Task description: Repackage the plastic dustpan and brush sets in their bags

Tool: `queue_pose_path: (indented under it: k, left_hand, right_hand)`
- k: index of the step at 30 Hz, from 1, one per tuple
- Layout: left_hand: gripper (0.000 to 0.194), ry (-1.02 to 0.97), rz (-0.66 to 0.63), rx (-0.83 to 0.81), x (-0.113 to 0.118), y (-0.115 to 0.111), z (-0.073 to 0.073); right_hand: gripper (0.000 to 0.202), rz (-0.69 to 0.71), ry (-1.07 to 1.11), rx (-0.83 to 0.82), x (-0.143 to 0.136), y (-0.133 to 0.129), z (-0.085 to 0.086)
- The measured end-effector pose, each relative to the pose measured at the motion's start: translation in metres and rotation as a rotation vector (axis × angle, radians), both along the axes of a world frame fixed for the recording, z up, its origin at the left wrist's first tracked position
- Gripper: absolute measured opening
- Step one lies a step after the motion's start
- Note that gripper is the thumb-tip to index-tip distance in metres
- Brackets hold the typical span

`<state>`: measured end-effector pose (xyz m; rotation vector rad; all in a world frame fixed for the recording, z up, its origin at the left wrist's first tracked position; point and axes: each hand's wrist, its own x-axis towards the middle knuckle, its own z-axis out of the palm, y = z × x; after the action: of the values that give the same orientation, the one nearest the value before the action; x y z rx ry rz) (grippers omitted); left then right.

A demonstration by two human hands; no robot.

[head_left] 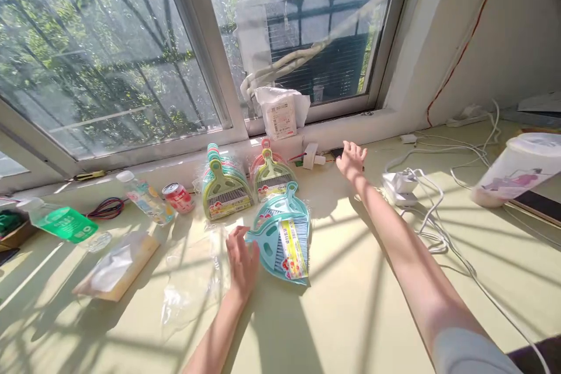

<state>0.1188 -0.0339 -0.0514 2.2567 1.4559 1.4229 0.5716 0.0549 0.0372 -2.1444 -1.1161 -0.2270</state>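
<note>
My left hand (242,262) is closed around the handle end of a light blue dustpan and brush set (269,242), whose yellow label faces up. Behind this set, partly overlapped by it, lies another light blue dustpan set (291,201). My right hand (352,159) is stretched out toward the windowsill, fingers apart and nothing visible in them. Beside its fingers lies a small dark flat object (337,153), partly hidden. A stack of wrapped green dustpan sets (228,193) and a smaller green and pink stack (272,175) lean near the wall.
Clear plastic wrapping (193,280) lies left of my left hand. Further left are a tissue pack (118,266), a red can (177,198), a patterned bottle (146,198) and a green-labelled bottle (65,223). White chargers (400,187), cables and a plastic jug (517,169) sit right.
</note>
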Motion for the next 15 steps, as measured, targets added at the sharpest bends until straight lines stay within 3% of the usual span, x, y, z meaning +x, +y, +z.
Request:
queue_pose_path:
  k: [3, 5, 8, 11, 15]
  left_hand:
    - [0.021, -0.098, 0.117, -0.033, -0.003, 0.000, 0.010]
    - [0.023, 0.025, 0.113, -0.193, -0.004, -0.004, 0.023]
    - [0.041, 0.338, 0.067, -0.388, 0.000, -0.015, 0.043]
    - [0.052, 0.529, 0.069, -0.508, 0.005, -0.025, 0.057]
    - [0.044, 0.508, 0.068, -0.595, 0.001, -0.026, 0.063]
  right_hand:
    - [0.041, 0.297, -0.034, -0.132, -0.064, -0.043, -0.003]
    - [0.031, 0.583, -0.057, -0.194, -0.115, -0.074, -0.013]
    - [0.026, 0.849, -0.098, -0.251, -0.184, -0.111, -0.027]
    - [0.030, 0.931, -0.136, -0.297, -0.226, -0.130, -0.035]
    - [0.033, 0.863, -0.151, -0.264, -0.238, -0.141, -0.041]
